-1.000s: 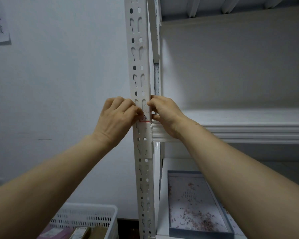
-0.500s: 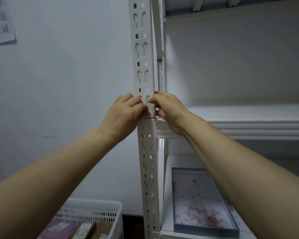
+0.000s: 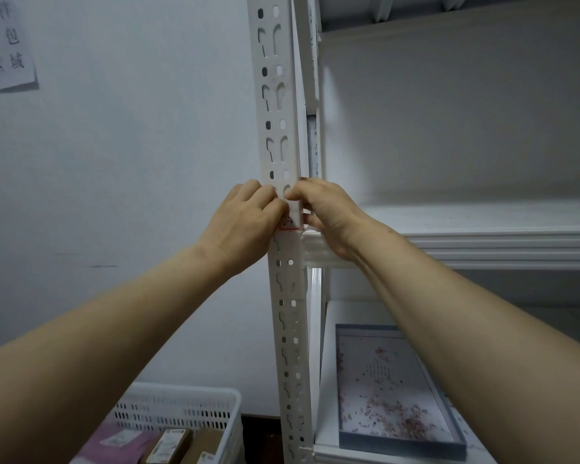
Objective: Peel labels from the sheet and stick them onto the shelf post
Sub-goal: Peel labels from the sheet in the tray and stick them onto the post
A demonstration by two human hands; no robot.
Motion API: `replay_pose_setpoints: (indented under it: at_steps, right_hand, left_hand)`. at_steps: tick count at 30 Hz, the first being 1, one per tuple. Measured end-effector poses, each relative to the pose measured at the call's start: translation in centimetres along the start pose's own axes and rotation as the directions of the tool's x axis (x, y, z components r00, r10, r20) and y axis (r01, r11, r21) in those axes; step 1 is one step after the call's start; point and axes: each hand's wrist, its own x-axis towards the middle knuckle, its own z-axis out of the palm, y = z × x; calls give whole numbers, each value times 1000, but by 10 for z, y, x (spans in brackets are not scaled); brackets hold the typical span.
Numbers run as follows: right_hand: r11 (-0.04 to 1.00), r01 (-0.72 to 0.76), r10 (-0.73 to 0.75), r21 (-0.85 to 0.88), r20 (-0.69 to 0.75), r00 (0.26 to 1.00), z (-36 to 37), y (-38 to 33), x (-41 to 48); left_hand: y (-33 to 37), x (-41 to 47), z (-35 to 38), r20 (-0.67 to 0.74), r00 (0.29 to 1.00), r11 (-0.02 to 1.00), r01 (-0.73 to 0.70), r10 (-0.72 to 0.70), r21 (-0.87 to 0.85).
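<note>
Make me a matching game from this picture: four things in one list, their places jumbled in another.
Things:
1. label
2. basket
3. tray
4. paper sign

Places:
A. on the wall, upper left
B. on the lower shelf, right of the post
C. on the post, between the left hand and right hand
D. bottom left, holding boxes

Pairs: 1-C, 2-D, 3-B, 4-A

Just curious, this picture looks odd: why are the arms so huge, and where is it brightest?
Head view: the wide-angle lens swells the near forearms and tilts the shelf post; brightest on the back wall beside the post; the label print is too blurred to read.
</note>
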Motion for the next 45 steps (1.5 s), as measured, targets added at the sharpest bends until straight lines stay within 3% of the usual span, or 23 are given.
replay_pose_setpoints:
  at_steps: [3,10,16,21,28,33,45]
  right_hand:
    - [1000,-1,1,6,-4,1000,0,1,-1]
    - [1000,13,-13,21,3,1000,-5,4,1]
    - [1000,10,-10,-17,-20,1000,-4,5,2]
    - [1000,5,-6,-30,-39,999,-3,5,1]
    - [1000,-5,6,5,-20,1000,-3,5,1]
    - [1000,2,-2,7,-25,1000,-4,4,1]
    - [1000,0,0,1,-22,1000,-4,5,1]
  left_hand:
    - [1,-4,1,11,1000,1000,26,-26,-7]
    - [5,-13,-2,-18,944,925,319,-330,-205]
    - [8,-6,1,19,957,927,284,-288,-246]
    - [8,-5,3,-29,965,941,249,-262,-231]
    - [12,-3,3,-9,985,982,175,-174,66]
    - [14,-5,3,-13,987,974,163,-163,159]
    - [4,-33,9,-91,958,960,276,-271,42]
